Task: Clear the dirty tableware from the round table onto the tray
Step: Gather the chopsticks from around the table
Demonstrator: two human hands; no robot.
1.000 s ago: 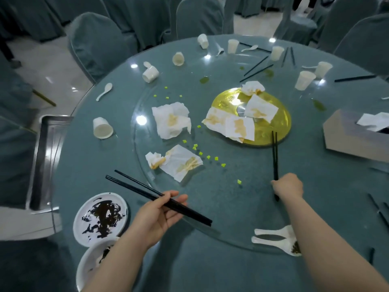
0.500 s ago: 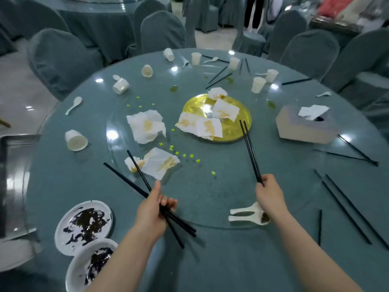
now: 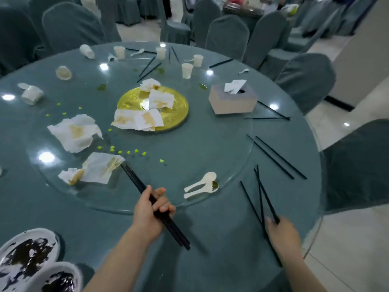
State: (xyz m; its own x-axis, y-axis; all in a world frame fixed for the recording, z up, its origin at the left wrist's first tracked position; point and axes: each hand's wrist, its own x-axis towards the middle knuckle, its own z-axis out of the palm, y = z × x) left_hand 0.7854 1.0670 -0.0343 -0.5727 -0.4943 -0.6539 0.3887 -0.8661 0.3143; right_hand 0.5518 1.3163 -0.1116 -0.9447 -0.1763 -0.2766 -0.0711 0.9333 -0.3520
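Observation:
My left hand [image 3: 150, 213] grips a bundle of black chopsticks [image 3: 134, 180] over the near edge of the glass turntable [image 3: 210, 148]. At the right, my right hand [image 3: 283, 231] holds a second pair of black chopsticks [image 3: 263, 192] that points away from me, with a loose chopstick [image 3: 250, 203] lying on the cloth beside them. Two white spoons [image 3: 200, 185] lie on the turntable's near rim between my hands. Two sauce-smeared white plates [image 3: 27, 253] sit at the near left. The tray is out of view.
Soiled napkins [image 3: 75, 132] and a gold plate [image 3: 179, 108] lie on the turntable. A tissue box [image 3: 231, 102] stands at the right. More chopsticks [image 3: 277, 157], white cups [image 3: 187, 70] and spoons ring the round table [image 3: 221, 239]. Covered chairs [image 3: 305, 81] surround it.
My view swung right. My right hand carried its chopsticks off the turntable toward the table's right edge. My left hand's chopsticks came together into a tight bundle.

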